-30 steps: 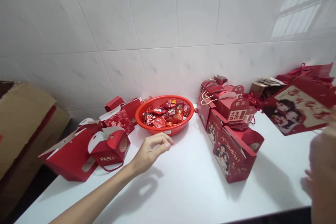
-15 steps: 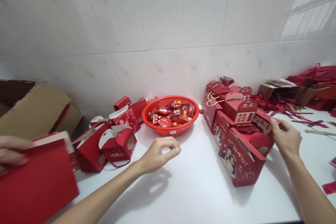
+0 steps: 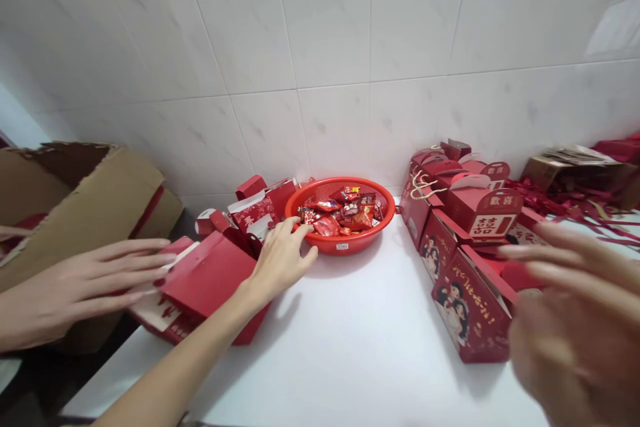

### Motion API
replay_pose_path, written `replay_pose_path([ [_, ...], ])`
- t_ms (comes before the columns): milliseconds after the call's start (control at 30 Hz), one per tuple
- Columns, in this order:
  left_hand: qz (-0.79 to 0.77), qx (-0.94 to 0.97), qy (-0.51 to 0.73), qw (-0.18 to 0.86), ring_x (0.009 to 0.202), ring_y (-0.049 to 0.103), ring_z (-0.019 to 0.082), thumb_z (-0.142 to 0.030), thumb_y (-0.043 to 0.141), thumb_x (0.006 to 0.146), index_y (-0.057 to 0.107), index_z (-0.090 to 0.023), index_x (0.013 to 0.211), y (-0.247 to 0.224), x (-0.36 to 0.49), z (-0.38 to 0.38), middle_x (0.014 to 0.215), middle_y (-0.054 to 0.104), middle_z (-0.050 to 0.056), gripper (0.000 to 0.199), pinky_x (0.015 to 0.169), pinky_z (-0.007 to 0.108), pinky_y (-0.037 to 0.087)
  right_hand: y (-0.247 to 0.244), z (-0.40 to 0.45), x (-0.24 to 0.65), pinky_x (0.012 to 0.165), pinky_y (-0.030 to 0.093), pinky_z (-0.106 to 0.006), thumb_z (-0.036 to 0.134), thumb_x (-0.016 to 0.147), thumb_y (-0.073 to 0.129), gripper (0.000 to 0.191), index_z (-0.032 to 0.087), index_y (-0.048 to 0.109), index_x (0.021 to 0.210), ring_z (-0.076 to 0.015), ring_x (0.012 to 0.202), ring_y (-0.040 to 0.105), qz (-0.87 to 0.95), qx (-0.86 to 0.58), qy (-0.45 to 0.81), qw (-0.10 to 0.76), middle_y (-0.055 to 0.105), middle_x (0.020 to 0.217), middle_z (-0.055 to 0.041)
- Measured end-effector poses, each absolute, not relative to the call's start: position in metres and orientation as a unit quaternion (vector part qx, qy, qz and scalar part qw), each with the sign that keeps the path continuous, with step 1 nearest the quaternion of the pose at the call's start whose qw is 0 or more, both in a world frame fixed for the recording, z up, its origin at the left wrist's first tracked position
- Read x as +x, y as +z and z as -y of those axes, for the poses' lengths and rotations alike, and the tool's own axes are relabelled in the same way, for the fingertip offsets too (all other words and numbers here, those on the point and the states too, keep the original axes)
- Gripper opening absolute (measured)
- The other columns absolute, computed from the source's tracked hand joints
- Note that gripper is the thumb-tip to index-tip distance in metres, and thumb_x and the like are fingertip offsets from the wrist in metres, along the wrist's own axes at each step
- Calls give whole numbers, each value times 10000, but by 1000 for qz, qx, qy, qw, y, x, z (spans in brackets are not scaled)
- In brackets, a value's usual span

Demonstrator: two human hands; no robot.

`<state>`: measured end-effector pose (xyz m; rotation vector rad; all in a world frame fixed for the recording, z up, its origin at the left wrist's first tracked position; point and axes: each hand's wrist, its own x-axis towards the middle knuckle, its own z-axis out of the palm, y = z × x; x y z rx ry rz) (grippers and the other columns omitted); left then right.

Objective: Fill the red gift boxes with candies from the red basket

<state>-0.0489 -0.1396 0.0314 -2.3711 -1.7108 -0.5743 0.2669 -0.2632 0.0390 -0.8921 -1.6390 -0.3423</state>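
My left hand (image 3: 280,257) is open, thumb apart from the fingers, just in front of the left rim of a red plastic basket (image 3: 340,245). Wrapped candies (image 3: 345,213) fill the basket. No object shows in this hand. On the right, my right hand (image 3: 575,320) is blurred, with fingers stretched out and apart. It is beside red gift boxes (image 3: 477,313) printed with a couple and gold writing. Another box with a handle top (image 3: 483,210) stands among them. I see nothing held in the right hand, though blur hides detail.
Another person's hand (image 3: 85,287) touches a red box (image 3: 210,273) left of my forearm. A large cardboard carton (image 3: 135,193) stands beyond it. Red ribbons (image 3: 555,203) lie at the back right, near a small carton (image 3: 563,173). A tiled wall (image 3: 335,133) backs the white table (image 3: 350,347).
My left hand has moved left and back to the basket rim. My right hand has left the box it touched and come nearer the camera. The other person's red box is lower, among the left boxes.
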Motion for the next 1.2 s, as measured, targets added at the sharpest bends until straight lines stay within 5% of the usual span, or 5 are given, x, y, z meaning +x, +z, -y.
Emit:
replay_pose_path([
  [100, 587, -784, -173, 104, 1224, 549, 350, -315, 523, 865, 663, -133, 1216, 35, -50, 141, 1344, 561, 193, 419, 1030, 509, 445, 31, 256, 220, 814, 572, -350, 27, 847, 559, 343, 191, 579, 1148, -190, 998, 651, 739, -307, -142, 583, 550, 1279, -153],
  [367, 617, -738, -212, 174, 1248, 535, 365, -386, 469, 870, 699, -175, 1168, 76, -67, 161, 1327, 609, 154, 431, 1043, 542, 413, -26, 214, 179, 871, 570, -375, 57, 882, 531, 326, 154, 536, 1193, -223, 1036, 647, 786, -291, -35, 545, 549, 1311, -203],
  [700, 663, -735, -135, -29, 887, 699, 300, -296, 477, 749, 705, -247, 1199, 90, -103, 169, 1030, 745, 65, 507, 724, 355, 537, -53, 209, 172, 902, 562, -368, 118, 903, 505, 298, 179, 531, 1194, -262, 1183, 607, 792, -345, 44, 502, 555, 1318, -196],
  [900, 583, -751, -268, -158, 684, 677, 210, -241, 505, 666, 748, -228, 1046, 95, -72, 162, 974, 758, 34, 452, 641, 320, 552, -50, 209, 174, 840, 572, -355, 172, 927, 520, 311, 196, 506, 1237, -209, 986, 659, 789, -330, 98, 509, 539, 1340, -181],
  [1200, 476, -656, -384, -442, 888, 699, 217, -219, 637, 716, 735, -143, 865, 66, -7, 147, 920, 749, 78, 194, 811, 349, 575, -45, 205, 183, 981, 520, -373, 509, 931, 569, 525, 192, 475, 1338, -260, 1196, 585, 754, -304, 189, 551, 588, 1286, -140],
])
